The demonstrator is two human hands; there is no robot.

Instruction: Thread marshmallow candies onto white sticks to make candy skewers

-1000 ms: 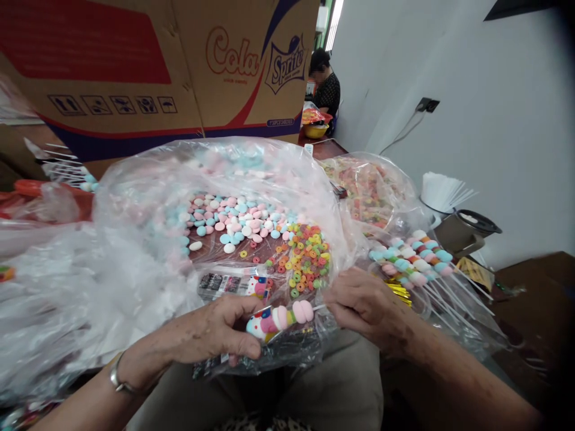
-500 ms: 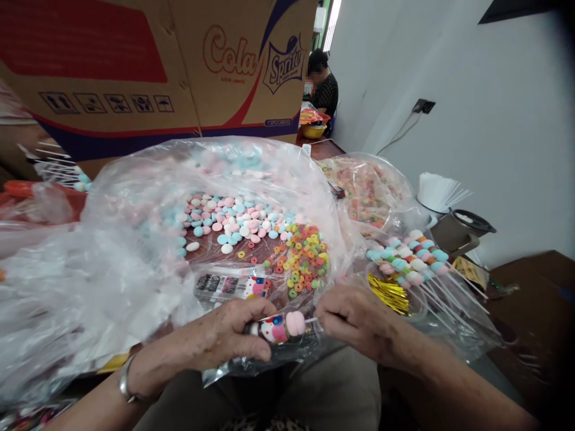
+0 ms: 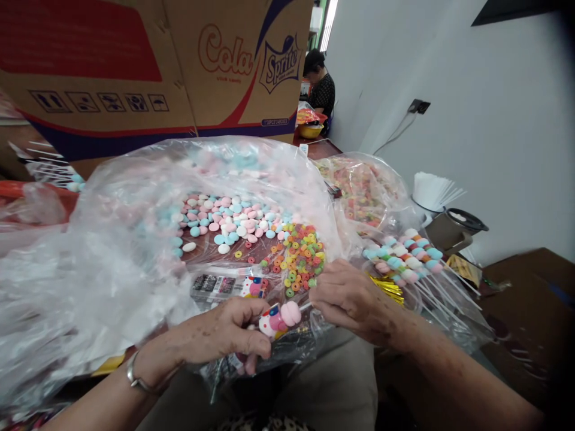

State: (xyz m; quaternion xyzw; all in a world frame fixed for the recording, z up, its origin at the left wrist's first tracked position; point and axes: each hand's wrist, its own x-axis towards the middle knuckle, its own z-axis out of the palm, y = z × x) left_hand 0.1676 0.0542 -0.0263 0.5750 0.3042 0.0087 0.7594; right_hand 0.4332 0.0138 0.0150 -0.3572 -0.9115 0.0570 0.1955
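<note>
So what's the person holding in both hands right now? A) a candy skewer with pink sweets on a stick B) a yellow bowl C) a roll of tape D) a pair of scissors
A: the left hand grips the candy skewer by its pink sweets while the right hand pinches its thin white stick.

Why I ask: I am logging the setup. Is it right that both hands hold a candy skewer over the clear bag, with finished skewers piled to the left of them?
Not quite. The head view shows the left hand and right hand holding the candy skewer over the clear bag, but the finished skewers are piled to the right, not the left.
</note>
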